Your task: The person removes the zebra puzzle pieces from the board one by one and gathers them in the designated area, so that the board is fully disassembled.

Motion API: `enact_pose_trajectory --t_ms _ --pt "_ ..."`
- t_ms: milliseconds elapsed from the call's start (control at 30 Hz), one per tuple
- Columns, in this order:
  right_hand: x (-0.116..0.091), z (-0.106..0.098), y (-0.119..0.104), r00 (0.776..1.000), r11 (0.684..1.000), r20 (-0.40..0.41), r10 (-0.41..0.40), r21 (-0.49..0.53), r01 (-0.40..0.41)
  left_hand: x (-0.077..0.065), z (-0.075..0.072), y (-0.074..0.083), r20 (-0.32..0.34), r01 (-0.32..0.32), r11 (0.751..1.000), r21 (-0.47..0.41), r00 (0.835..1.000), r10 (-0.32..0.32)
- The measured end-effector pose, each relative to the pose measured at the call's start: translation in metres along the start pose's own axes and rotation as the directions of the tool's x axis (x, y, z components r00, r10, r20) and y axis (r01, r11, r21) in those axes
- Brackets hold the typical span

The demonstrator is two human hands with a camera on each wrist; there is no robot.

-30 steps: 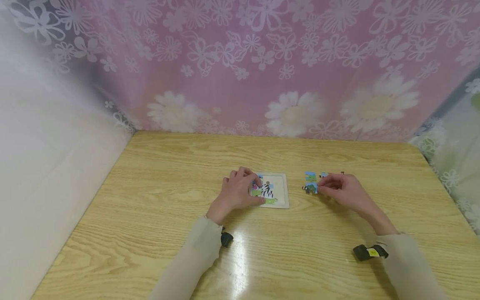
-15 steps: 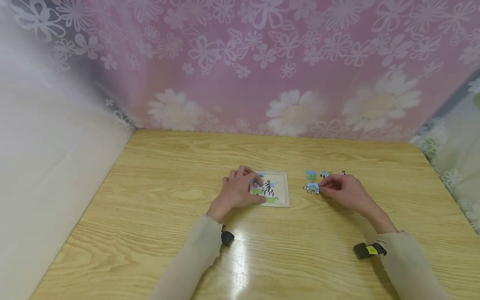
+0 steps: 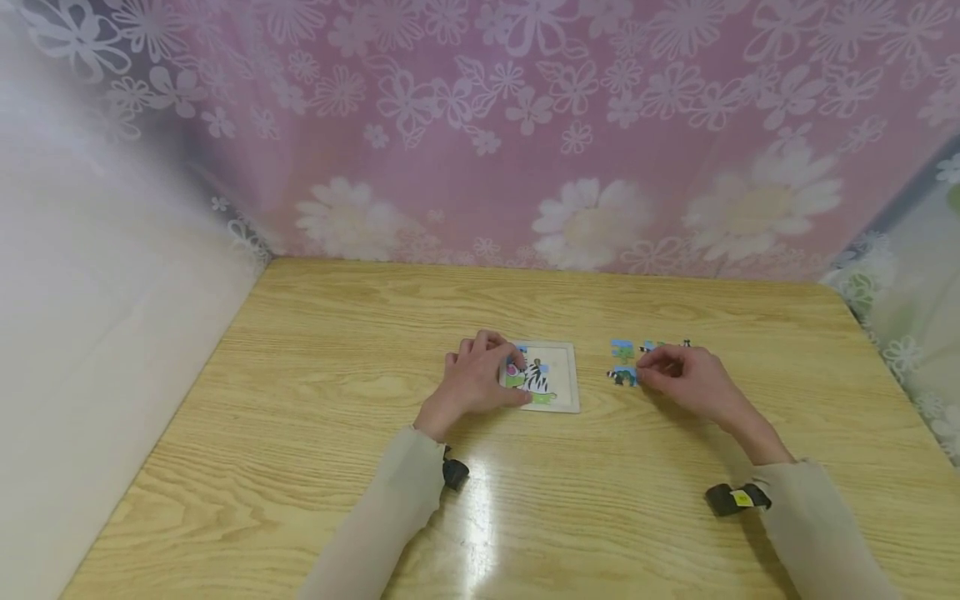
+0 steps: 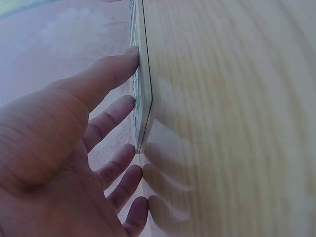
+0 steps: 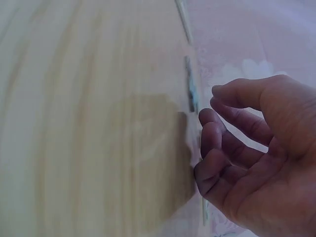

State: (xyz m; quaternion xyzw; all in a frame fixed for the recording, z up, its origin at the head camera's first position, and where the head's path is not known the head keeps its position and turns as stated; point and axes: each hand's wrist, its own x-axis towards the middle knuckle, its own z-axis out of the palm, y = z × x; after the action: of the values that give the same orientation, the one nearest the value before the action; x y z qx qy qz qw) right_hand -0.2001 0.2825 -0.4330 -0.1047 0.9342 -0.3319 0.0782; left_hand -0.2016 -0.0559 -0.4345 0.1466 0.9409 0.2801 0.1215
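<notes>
In the head view, my left hand [image 3: 480, 379] rests over the left side of a small pale puzzle tray [image 3: 567, 375]; its thumb lies at the near side. The left wrist view shows that hand's fingers spread along the edge of the tray [image 4: 144, 94]. Inside the tray is a partly filled zebra picture [image 3: 536, 379]. To the right, my right hand [image 3: 693, 383] is at the right edge of a blue and green puzzle piece [image 3: 622, 376] lying on the table. In the right wrist view, its fingers are loosely bent, with nothing visible between them, beside a piece [image 5: 191, 86].
Behind that piece lie another blue and green piece [image 3: 622, 348], a piece [image 3: 648, 346] partly behind the right hand, and one small bit [image 3: 686, 342] mostly hidden. A pink flowered cloth [image 3: 465, 167] hangs at the back edge of the wooden table [image 3: 337, 333].
The puzzle piece by my right fingers has shifted slightly and shows a different outline. My right hand has moved only a little; the left hand stays on the tray.
</notes>
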Motion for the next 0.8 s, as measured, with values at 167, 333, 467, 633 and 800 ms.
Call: enact_pose_trajectory --t_ms 167,333,467,633,800 --pt "0.003 0.003 -0.009 0.999 0.999 -0.011 -0.046 0.009 0.047 0.001 0.000 -0.001 0.005 0.004 1.000 0.000 1.000 -0.004" --pt "0.008 0.011 -0.021 0.997 0.996 -0.014 -0.074 0.058 0.075 0.002 0.000 -0.002 0.006 0.009 1.000 0.002 1.000 -0.009" --pt "0.013 0.020 -0.027 0.995 0.993 -0.014 -0.098 0.071 0.099 0.002 0.000 -0.002 0.007 0.008 1.000 0.001 1.000 -0.008" --pt "0.018 0.030 -0.036 0.990 0.987 -0.001 -0.138 0.081 0.138 0.000 -0.001 0.000 0.006 0.007 1.000 -0.002 1.000 -0.007" --pt "0.022 0.038 -0.046 0.988 0.983 0.013 -0.154 0.103 0.152 -0.001 -0.001 0.001 0.009 0.014 1.000 -0.001 1.000 -0.014"
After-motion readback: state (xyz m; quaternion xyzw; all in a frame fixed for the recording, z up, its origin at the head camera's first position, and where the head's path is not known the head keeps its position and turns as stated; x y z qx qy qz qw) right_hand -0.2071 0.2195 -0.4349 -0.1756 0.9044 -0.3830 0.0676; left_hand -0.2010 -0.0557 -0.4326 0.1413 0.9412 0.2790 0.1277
